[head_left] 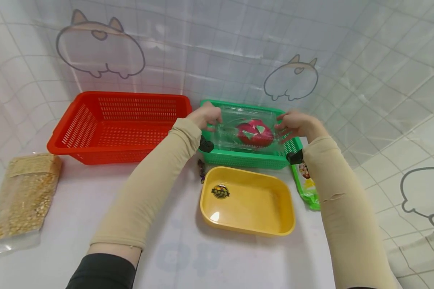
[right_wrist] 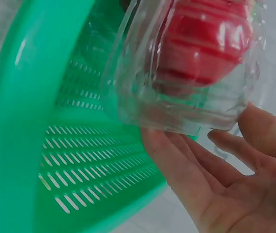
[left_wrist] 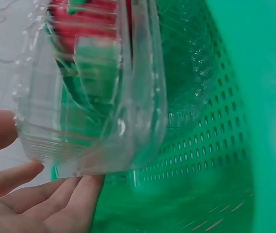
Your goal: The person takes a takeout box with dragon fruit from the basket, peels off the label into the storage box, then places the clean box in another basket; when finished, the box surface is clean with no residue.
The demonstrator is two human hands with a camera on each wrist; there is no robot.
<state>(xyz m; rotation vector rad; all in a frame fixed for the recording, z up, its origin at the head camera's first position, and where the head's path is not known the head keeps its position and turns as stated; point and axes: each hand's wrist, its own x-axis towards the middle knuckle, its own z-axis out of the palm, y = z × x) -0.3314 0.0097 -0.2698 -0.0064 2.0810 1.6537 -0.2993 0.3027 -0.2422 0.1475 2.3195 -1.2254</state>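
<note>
A clear plastic box [head_left: 226, 134] with a glossy red item [head_left: 254, 133] inside, partly green, is held at both ends over the green basket [head_left: 246, 161]. My left hand [head_left: 207, 115] grips its left end; in the left wrist view the thumb is at one side and the fingers [left_wrist: 72, 199] are under the end. My right hand [head_left: 299, 123] grips the right end, and the right wrist view shows the thumb [right_wrist: 264, 128] and fingers around its corner. More clear plastic [left_wrist: 189, 73] lies inside the basket behind the box.
A red basket [head_left: 130, 156] stands left of the green one. In front is a yellow tub [head_left: 246, 204] with a round label. A bag of grains [head_left: 25, 192] lies far left, a green packet [head_left: 307, 188] at right, and a small dark object [head_left: 201, 170] beside the tub.
</note>
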